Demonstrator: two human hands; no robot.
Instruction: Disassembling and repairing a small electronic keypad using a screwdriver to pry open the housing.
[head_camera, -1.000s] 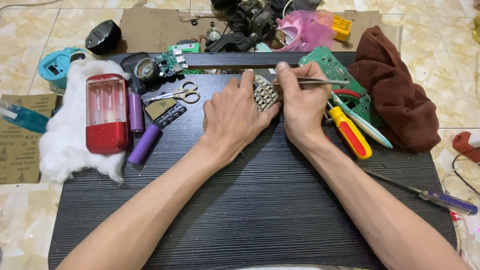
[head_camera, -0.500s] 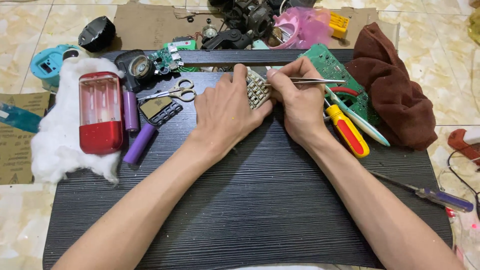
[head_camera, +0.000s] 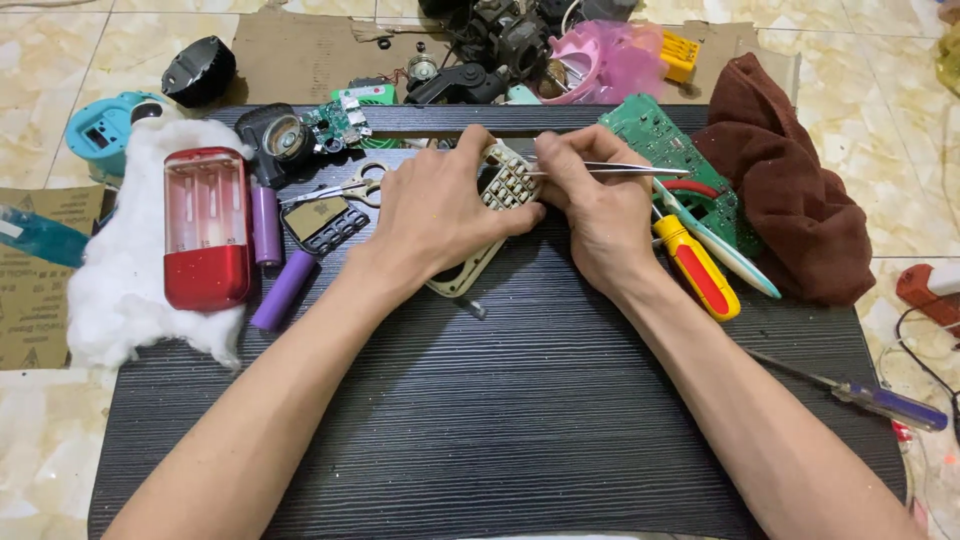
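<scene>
My left hand (head_camera: 440, 210) lies over a cream keypad frame (head_camera: 505, 190) with a grid of square holes, holding it against the black ribbed mat (head_camera: 520, 410). The frame's lower end (head_camera: 462, 275) sticks out below the palm. My right hand (head_camera: 590, 205) pinches thin metal tweezers (head_camera: 620, 170), whose tips meet the frame's grid. Both hands touch each other above the frame.
A red and clear battery case (head_camera: 205, 225) on white cotton (head_camera: 115, 290), two purple cells (head_camera: 283, 290), scissors (head_camera: 340, 187) and a small display part (head_camera: 325, 225) lie left. A green circuit board (head_camera: 660, 135), red-yellow screwdriver (head_camera: 697, 265), brown cloth (head_camera: 790, 210) and purple screwdriver (head_camera: 880, 402) lie right.
The view has shifted a little while both hands stay on the keypad frame. The frame's lower end now shows below my left palm.
</scene>
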